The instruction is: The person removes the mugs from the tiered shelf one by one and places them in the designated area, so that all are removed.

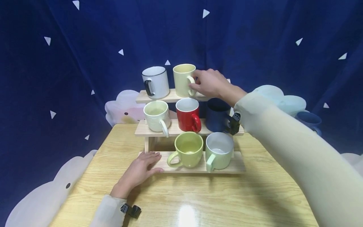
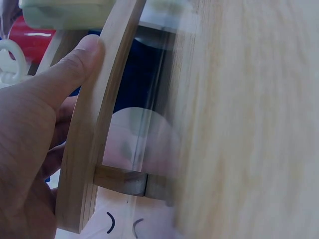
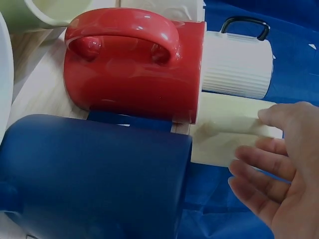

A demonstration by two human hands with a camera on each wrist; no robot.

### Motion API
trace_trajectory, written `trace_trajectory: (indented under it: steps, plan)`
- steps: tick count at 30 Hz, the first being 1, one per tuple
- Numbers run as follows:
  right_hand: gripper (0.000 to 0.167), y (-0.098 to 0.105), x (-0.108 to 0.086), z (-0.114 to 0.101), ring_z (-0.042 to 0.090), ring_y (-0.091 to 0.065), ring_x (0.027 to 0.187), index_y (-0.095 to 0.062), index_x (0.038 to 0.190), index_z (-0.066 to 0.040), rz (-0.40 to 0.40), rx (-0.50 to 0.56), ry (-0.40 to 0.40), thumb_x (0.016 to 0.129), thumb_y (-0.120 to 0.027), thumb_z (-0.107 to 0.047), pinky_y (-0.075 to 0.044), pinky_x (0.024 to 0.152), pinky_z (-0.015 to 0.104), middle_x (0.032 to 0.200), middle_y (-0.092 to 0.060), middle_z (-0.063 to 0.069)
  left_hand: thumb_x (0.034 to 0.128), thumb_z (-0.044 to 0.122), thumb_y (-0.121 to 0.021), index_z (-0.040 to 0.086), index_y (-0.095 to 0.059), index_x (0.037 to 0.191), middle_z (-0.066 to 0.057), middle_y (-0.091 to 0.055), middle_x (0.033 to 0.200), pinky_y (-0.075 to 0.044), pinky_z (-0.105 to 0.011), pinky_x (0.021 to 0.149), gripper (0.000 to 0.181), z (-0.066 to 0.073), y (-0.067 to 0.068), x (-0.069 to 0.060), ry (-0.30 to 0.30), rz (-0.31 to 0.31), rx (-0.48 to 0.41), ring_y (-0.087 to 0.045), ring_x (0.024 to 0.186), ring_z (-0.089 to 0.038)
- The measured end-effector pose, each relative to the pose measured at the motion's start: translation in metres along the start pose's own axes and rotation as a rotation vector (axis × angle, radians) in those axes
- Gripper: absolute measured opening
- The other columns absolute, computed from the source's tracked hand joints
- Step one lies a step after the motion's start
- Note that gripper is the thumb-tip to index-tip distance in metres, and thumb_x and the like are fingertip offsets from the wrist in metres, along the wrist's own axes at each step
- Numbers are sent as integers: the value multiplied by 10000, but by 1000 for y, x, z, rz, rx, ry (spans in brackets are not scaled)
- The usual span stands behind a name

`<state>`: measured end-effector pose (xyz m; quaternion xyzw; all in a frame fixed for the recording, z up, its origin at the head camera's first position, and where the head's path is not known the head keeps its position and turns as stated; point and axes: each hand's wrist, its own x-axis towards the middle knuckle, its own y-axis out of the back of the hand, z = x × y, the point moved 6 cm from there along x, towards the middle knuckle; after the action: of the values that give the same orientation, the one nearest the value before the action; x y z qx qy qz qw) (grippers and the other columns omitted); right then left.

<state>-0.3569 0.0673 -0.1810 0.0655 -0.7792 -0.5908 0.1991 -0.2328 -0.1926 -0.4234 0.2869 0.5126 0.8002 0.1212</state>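
Note:
On the top tier of a wooden rack point(image 1: 244, 162), the right hand point(image 1: 211, 82) holds the handle of an upright cream mug point(image 1: 181, 80) between thumb and fingers. In the right wrist view the right hand point(image 3: 294, 164) has its thumb and loosely bent fingers at the cream mug point(image 3: 219, 119); the handle is hard to make out. The left hand point(image 1: 139, 168) rests on the left end of the bottom board, and in the left wrist view this hand point(image 2: 35, 124) lays its thumb on the board's edge point(image 2: 82, 169), fingers on the other side.
A white mug point(image 1: 158, 82) stands left of the cream one. Pale green point(image 1: 156, 115), red point(image 1: 187, 117) and navy point(image 1: 216, 116) mugs stand on the middle tier; yellow-green point(image 1: 189, 151) and light green point(image 1: 222, 154) mugs below. A blue mug point(image 1: 307, 119) is partly behind the right sleeve.

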Motion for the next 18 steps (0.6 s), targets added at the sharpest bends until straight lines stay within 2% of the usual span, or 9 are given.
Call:
trace_trajectory:
  steps: [6, 13, 18]
  plan:
    - [379, -2, -3, 7, 276, -592, 940, -563, 1277, -55, 2, 94, -61, 974, -537, -281, -534, 807, 397, 1140, -653, 136, 830, 553, -692, 68, -644, 1282, -79, -611, 1326, -280, -594, 1117, 665, -1, -1, -2, 0, -2, 3, -512, 1275, -332]
    - [323, 1, -7, 18, 279, -571, 911, -588, 1227, -30, 35, 136, -76, 979, -486, -209, -486, 776, 383, 1087, -660, 137, 829, 539, -702, 70, -650, 1275, -72, -613, 1324, -262, -578, 1130, 649, 0, -1, -3, -8, 8, 8, -517, 1274, -313]
    - [302, 0, -6, 25, 283, -550, 932, -576, 1232, -17, 14, 201, -91, 989, -498, -179, -450, 786, 373, 1099, -650, 149, 831, 538, -700, 69, -650, 1275, -74, -615, 1321, -268, -585, 1126, 648, -2, -1, -4, -13, 13, 3, -517, 1273, -319]
